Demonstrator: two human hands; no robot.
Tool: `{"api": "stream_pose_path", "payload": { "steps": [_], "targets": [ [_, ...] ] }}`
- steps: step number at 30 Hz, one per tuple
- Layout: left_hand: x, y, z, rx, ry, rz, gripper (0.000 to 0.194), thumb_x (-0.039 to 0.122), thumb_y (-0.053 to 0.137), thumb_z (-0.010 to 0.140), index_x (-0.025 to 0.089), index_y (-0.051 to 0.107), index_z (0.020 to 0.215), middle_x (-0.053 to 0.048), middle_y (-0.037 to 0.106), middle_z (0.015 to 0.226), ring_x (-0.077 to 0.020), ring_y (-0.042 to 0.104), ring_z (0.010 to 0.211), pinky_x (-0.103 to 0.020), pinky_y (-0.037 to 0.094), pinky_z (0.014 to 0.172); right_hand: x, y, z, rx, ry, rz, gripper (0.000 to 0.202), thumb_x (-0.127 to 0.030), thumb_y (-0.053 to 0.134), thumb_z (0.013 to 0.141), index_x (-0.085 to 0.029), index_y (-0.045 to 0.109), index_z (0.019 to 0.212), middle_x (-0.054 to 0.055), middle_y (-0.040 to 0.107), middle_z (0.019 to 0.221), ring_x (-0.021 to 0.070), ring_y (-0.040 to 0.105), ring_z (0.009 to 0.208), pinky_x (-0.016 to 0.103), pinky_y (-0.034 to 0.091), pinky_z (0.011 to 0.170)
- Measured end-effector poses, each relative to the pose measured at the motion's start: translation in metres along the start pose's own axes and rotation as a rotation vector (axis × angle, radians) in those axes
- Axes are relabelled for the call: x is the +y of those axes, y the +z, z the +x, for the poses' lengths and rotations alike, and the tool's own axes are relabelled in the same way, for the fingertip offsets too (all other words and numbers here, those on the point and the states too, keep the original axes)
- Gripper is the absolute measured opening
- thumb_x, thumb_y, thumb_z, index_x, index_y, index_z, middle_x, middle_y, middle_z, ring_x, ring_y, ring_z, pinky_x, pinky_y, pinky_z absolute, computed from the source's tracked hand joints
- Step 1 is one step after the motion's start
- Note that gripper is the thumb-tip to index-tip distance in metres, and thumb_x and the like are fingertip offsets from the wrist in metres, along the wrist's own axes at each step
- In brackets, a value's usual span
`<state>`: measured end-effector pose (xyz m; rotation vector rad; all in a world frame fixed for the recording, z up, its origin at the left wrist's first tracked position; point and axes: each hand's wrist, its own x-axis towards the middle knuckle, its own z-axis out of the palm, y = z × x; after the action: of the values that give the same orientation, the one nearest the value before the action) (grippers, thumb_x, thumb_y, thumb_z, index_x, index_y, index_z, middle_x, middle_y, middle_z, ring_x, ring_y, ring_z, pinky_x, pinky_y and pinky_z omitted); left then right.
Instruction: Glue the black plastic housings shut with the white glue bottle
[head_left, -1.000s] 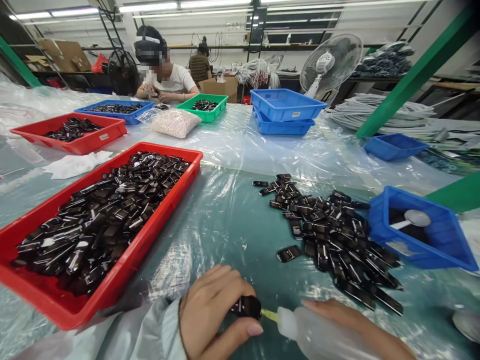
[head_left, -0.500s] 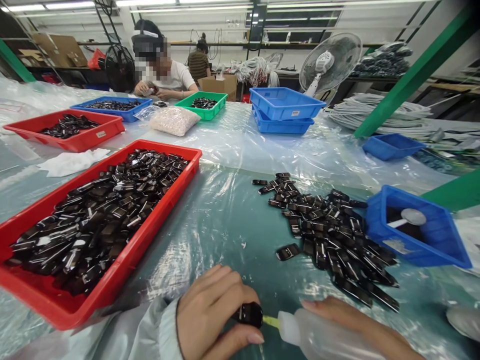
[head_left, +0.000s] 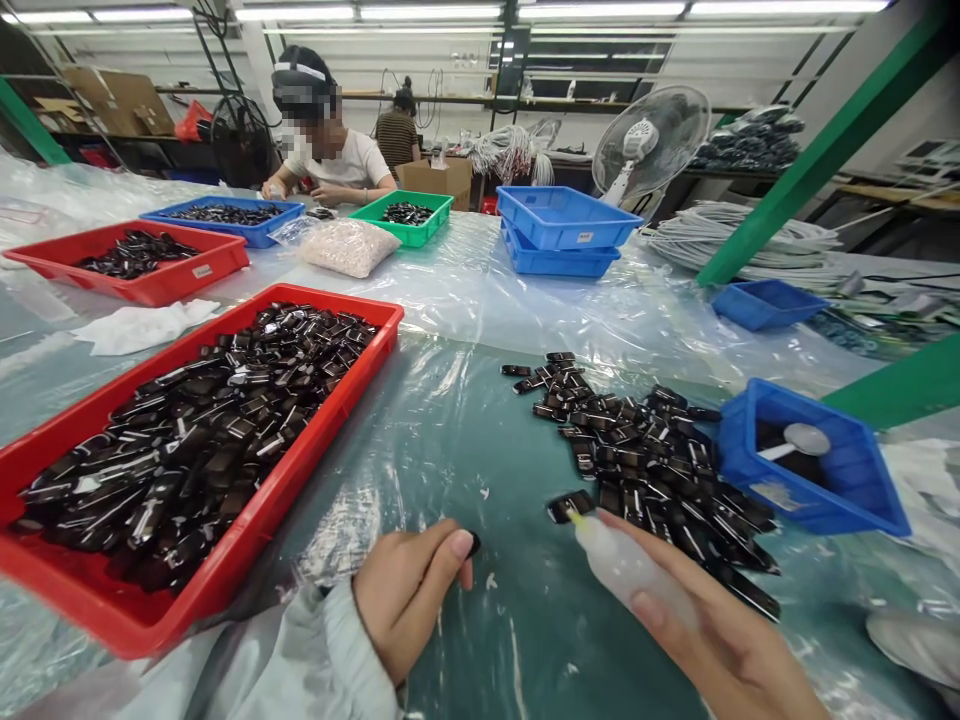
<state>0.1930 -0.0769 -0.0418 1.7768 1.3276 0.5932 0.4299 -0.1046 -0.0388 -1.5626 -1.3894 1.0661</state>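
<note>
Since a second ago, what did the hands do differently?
The right hand swung its squeeze bottle up and away from the left hand, so the nozzle now points at a loose black piece beside the pile. The left hand still pinches its own black piece. The red tray and blue bin stayed put.

Tray (head_left: 315, 440) left of loose parts pile (head_left: 645, 455)

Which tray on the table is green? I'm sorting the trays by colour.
The small green plastic tray at the far end, beside the white bag of pellets and before the seated person. The other trays are red or blue.
</note>
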Motion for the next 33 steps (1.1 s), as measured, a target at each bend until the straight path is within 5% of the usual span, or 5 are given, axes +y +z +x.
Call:
{"api": "stream_pose_path", "payload": {
  "steps": [8,11,14,19,33],
  "targets": [
    [0.001,0.008,-0.004,0.203,-0.212,-0.282,0.051,0.056,0.033,0.092,0.019,0.056,0.064,-0.001,0.054,0.064,-0.0166,0.054,0.065,-0.029,0.045,0.069,-0.006,0.041,0.022,-0.027,-0.175,-0.043,0.022,-0.034,0.054,0.088,-0.025,0.054,0.108,0.007,0.064,0.118,0.0185,0.062,0.107,0.024,0.055,0.081],
    [-0.001,0.010,-0.004,0.205,-0.273,-0.350,0.050,0.055,0.033,0.091,0.018,0.060,0.072,-0.004,0.060,0.074,-0.0189,0.056,0.074,-0.032,0.046,0.076,0.001,0.038,0.021,0.126,-0.274,-0.276,0.031,-0.035,0.058,0.085,-0.024,0.049,0.111,0.009,0.062,0.111,0.0210,0.064,0.095,0.029,0.057,0.072],
    [-0.001,0.009,-0.002,0.126,-0.256,-0.343,0.050,0.053,0.026,0.093,0.020,0.057,0.072,-0.002,0.058,0.072,-0.0193,0.055,0.076,-0.031,0.043,0.077,0.007,0.034,0.011,0.282,-0.571,-0.496,0.021,-0.027,0.058,0.085,-0.021,0.050,0.103,0.006,0.061,0.089,0.0193,0.062,0.077,0.029,0.054,0.064],
    [0.001,0.008,-0.004,0.125,-0.089,-0.332,0.040,0.044,0.026,0.096,0.021,0.056,0.083,-0.001,0.059,0.083,-0.0177,0.056,0.086,-0.027,0.041,0.079,0.007,0.053,0.002,0.039,-1.042,-0.875,0.030,-0.006,0.037,0.092,-0.015,0.057,0.113,0.010,0.066,0.088,0.0219,0.063,0.080,0.032,0.050,0.065],
    [-0.010,0.009,-0.001,0.070,0.249,-0.236,0.020,0.026,0.040,0.095,0.025,0.056,0.108,-0.001,0.056,0.099,-0.0160,0.057,0.092,-0.027,0.042,0.080,0.003,0.053,0.008,-0.115,-0.991,-0.878,0.034,-0.011,0.030,0.095,-0.015,0.062,0.104,0.010,0.065,0.082,0.0201,0.062,0.070,0.031,0.051,0.057]
  ]
}}
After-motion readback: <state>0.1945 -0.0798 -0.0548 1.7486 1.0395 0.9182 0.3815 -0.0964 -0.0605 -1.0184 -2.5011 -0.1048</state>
